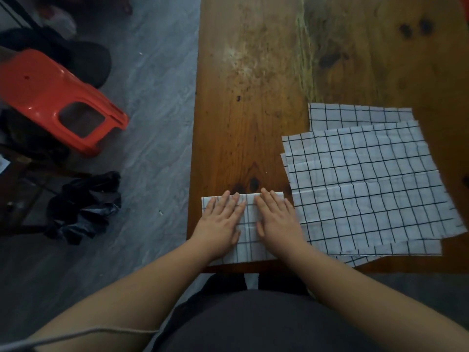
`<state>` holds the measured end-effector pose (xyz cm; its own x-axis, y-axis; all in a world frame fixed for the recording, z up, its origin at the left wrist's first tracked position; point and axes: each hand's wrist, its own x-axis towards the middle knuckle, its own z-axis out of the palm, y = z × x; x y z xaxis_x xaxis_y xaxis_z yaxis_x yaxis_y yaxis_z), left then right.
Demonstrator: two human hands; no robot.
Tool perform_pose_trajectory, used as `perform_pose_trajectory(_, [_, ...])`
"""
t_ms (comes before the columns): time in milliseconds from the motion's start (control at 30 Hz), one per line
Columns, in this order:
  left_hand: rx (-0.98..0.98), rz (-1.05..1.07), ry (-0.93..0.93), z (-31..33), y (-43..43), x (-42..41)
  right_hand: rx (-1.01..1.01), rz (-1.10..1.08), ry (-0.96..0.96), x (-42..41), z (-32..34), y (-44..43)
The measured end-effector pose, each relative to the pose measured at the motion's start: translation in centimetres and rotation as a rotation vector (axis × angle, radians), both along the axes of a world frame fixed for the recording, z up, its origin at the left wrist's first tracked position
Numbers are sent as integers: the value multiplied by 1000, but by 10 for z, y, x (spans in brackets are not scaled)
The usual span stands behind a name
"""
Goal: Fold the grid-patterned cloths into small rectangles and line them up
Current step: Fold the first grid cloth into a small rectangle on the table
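White checked cloth (250, 247), folded, lies beneath your left hand (220, 222) and right hand (278, 222), both pressing flat with straight fingers; its long axis perhaps runs left-right. Unfolded pile (368, 189) sits just right of it, nearer your right hand.

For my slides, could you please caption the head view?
Left hand and right hand press a folded cloth flat on the table, beside a pile of unfolded cloths.

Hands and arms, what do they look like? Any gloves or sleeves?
No gloves, and no sleeves in view. The left hand and right hand are bare, with no rings or watch showing. A thin pale cord crosses the left arm.
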<state>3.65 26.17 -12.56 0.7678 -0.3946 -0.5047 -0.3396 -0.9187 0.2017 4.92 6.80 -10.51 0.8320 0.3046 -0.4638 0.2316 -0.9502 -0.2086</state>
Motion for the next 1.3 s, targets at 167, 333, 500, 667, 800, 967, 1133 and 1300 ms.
perform_pose_trajectory(167, [0, -11, 17, 3, -1, 6, -80, -11, 17, 9, -2, -5])
perform_pose_trajectory(333, [-12, 23, 47, 4, -5, 3, -53, 96, 1, 6, 6, 8])
perform_pose_trajectory(500, [-40, 57, 51, 2, -7, 6, -24, 127, 48, 8, -4, 22])
perform_pose_trajectory(667, [-21, 68, 10, -3, 19, 5, -56, 153, 51, 9, -11, 6])
perform_pose_trajectory(800, [-1, 99, 0, -9, 46, -2, -75, 66, 39, 7, -9, -5])
perform_pose_trajectory(967, [12, 129, 8, -10, 60, -7, -140, -39, 57, 2, -8, -23])
perform_pose_trajectory(1133, [-23, 158, -32, 5, 42, -1, -113, -69, 25, 7, 2, -13])
perform_pose_trajectory(1300, [-42, 91, -3, 8, -8, 6, -51, 109, 52, 9, -2, 27])
